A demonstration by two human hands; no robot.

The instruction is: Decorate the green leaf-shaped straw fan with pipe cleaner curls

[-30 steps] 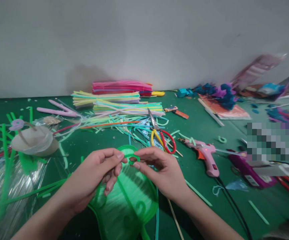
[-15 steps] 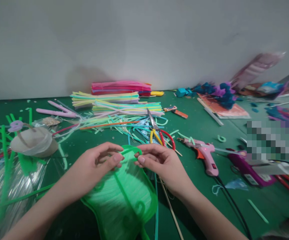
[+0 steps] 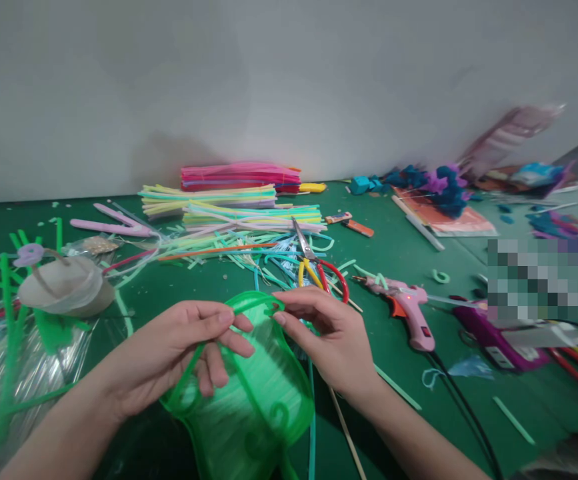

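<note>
- directly below the two hands, a broad green panel (image 3: 269,387) extends with its long axis running away from the wearer; its near end leaves the view.
- left hand (image 3: 189,347): overlaps the panel's left side; thumb and forefinger pinch a green strip (image 3: 247,305), remaining fingers loosely spread.
- right hand (image 3: 326,330): positioned at the panel's far right corner, nearer to its far end than the left hand; thumb and forefinger close about the strip's right end, which appears curled, though the fingers partly hide it.
- relation: hands apart, bridged by the strip, which crosses over the panel's far end from side to side, roughly square to the long axis; a green length also hangs below the left hand.
- right of the panel: wooden stick (image 3: 345,427), pointing away; beyond it, pink glue gun (image 3: 411,303), nozzle toward the left.
- left, beyond the left forearm: pale tub (image 3: 63,293) with translucent film about it and a lilac curl (image 3: 30,255) beside its rim; contents cannot be made out.
- behind the tub: clear bag (image 3: 99,245) holding small beige pieces.
- beyond the hands: scissors (image 3: 313,259), blades pointing away; then pastel bundles (image 3: 253,217) and a pink bundle (image 3: 241,177) near the wall (image 3: 289,87).
</note>
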